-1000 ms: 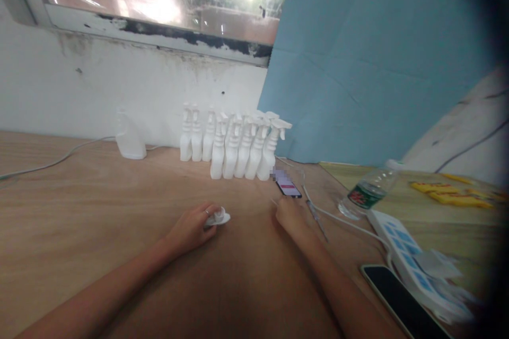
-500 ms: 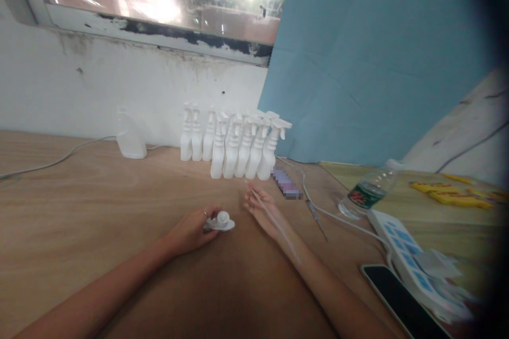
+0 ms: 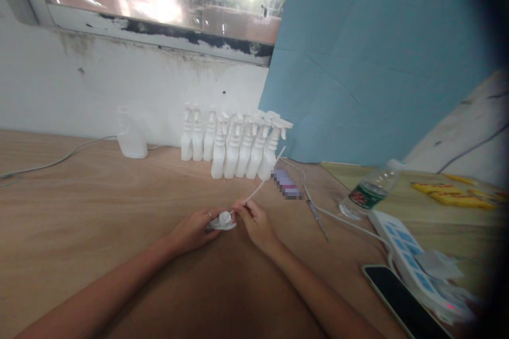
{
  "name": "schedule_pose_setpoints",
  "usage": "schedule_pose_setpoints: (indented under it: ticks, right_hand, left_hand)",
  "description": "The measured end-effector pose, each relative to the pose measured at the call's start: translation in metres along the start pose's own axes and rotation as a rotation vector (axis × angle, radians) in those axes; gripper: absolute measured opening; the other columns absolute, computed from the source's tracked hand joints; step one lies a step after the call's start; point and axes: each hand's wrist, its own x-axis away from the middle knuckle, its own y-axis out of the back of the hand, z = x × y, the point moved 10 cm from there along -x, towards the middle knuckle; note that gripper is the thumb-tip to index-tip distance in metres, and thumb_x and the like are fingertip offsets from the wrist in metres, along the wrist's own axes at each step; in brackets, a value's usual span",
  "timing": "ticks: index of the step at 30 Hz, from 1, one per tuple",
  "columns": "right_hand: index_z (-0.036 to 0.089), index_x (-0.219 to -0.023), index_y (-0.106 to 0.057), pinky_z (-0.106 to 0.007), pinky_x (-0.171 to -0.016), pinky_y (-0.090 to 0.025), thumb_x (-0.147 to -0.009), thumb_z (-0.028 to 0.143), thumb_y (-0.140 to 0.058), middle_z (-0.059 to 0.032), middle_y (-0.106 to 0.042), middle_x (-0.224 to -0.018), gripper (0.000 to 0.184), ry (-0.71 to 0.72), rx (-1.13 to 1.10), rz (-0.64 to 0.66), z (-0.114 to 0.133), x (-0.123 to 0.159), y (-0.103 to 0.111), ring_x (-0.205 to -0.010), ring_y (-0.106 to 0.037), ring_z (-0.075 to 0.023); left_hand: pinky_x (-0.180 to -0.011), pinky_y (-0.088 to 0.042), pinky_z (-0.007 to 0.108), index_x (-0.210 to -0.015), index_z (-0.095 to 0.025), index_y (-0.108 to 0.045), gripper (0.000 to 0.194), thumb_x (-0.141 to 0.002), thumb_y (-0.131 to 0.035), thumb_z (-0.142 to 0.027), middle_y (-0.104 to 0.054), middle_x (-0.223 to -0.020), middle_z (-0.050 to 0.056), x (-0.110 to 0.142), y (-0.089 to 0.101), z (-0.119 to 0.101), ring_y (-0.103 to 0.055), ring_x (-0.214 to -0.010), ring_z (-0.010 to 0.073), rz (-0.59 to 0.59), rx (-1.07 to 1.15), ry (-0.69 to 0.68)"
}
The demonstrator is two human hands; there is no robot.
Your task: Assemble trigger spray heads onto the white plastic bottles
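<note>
My left hand [image 3: 198, 229] is closed on a white spray trigger head [image 3: 225, 218], its round collar turned toward my right hand. Between the fingertips of my right hand [image 3: 255, 223] is a thin white dip tube [image 3: 259, 188], pinched near its lower end. The tube slants up and right, past the front of the bottles. Its lower end is close to the collar; whether it touches is hidden by my fingers. Several white spray bottles [image 3: 231, 153] with trigger heads stand in a cluster beyond my hands.
A lone white bottle [image 3: 133, 140] stands left by the wall. To the right are a blurred phone [image 3: 287, 184], a thin pen-like tool [image 3: 317, 218], a water bottle [image 3: 368, 193] and a power strip [image 3: 401, 246]. A dark-screened phone [image 3: 401, 299] lies near the front right.
My right hand has come left from beside the far phone, bringing the tube to the spray head's collar. My left hand has turned the spray head slightly, showing its round collar.
</note>
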Motion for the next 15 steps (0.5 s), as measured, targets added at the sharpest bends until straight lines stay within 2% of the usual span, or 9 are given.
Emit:
schedule_pose_setpoints:
  ticks: [5, 15]
  right_hand:
    - [0.02, -0.081, -0.059, -0.026, -0.063, -0.046, -0.093, 0.035, -0.048, 0.0015, -0.058, -0.068, 0.022, 0.024, 0.082, 0.028, 0.0011, 0.0, -0.0046, -0.065, -0.057, -0.0147]
    - [0.02, -0.083, -0.059, -0.025, -0.062, -0.044, -0.095, 0.035, -0.045, 0.002, -0.056, -0.067, 0.023, 0.017, 0.1, 0.042, 0.0002, -0.0006, -0.0064, -0.063, -0.055, -0.0145]
  left_hand:
    - [-0.09, -0.046, 0.031, -0.132, -0.028, -0.048, 0.05, -0.083, -0.057, -0.022, -0.063, -0.118, 0.006, 0.0001, -0.0015, 0.0006, -0.061, -0.104, 0.0205, 0.013, -0.036, 0.002]
    - [-0.091, -0.046, 0.03, -0.132, -0.026, -0.047, 0.05, -0.084, -0.056, -0.024, -0.062, -0.119, 0.006, -0.0002, -0.0017, -0.001, -0.06, -0.105, 0.0207, 0.02, -0.048, -0.007]
